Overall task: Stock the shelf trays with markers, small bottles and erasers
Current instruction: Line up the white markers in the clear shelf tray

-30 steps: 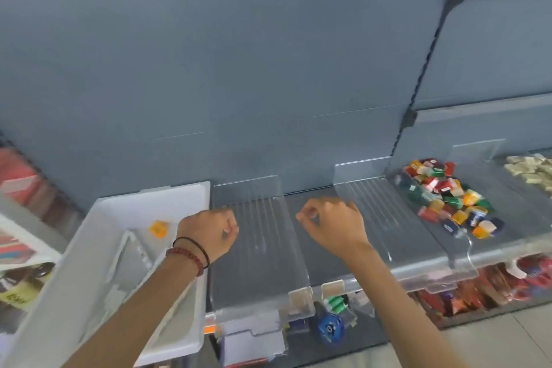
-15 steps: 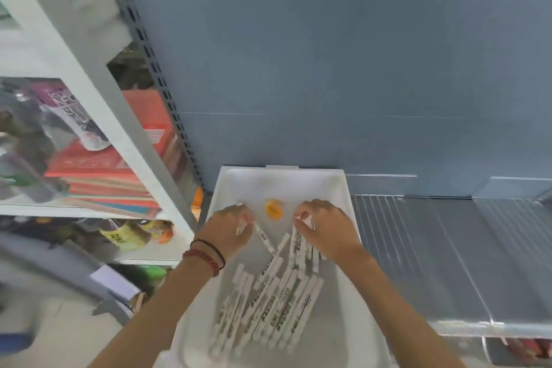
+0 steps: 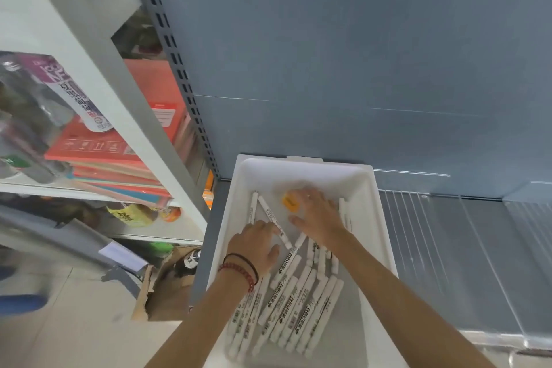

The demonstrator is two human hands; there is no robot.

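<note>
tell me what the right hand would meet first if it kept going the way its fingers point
The small orange block lying in the white plastic tray, just ahead of the right hand. Its fingertips may be touching it now, since depth is unclear.

White markers (image 3: pixel 294 305): black print along barrels, round logo plus characters, too blurred to read.
Purple-labelled can (image 3: pixel 68 89) on left shelf: large white Chinese characters, not legible.
Red carton (image 3: pixel 95 148): row of white handling pictograms.
Orange box (image 3: pixel 165 116) behind: white label panel, print unreadable.
Yellow packet (image 3: pixel 131 215): dark characters, unreadable.
</note>
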